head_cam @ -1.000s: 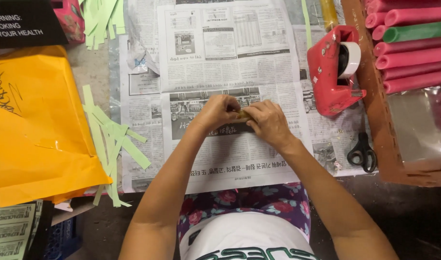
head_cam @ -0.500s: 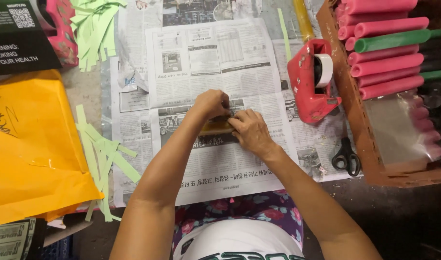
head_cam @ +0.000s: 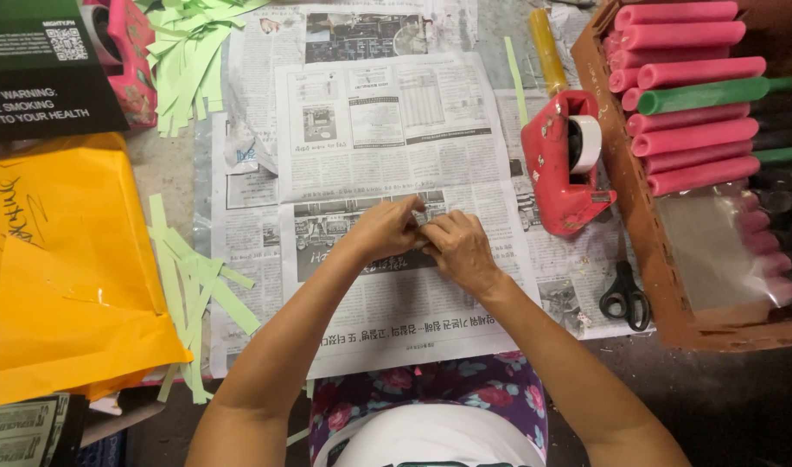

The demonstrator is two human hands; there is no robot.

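My left hand (head_cam: 380, 229) and my right hand (head_cam: 462, 249) meet fingertip to fingertip over the middle of a spread newspaper (head_cam: 387, 130). Both pinch a small tan piece (head_cam: 425, 228), which the fingers almost wholly hide. Its shape cannot be made out. Both forearms reach up from the bottom of the head view. A red tape dispenser (head_cam: 558, 169) with a white roll stands just right of my right hand. Black-handled scissors (head_cam: 625, 296) lie below it on the paper's edge.
A wooden crate (head_cam: 631, 220) at the right holds pink and green rolled tubes (head_cam: 694, 78) and a clear plastic bag (head_cam: 716, 251). Green paper strips (head_cam: 193, 281) lie left of the newspaper, more strips (head_cam: 188, 60) at the top. Orange-yellow sheets (head_cam: 59, 268) and a black box (head_cam: 41, 78) fill the left. A yellow stick (head_cam: 547, 47) lies above the dispenser.
My hands stay pressed together at the same spot on the newspaper. The tan piece showed more between the fingers before; now they cover it. The view has shifted slightly.
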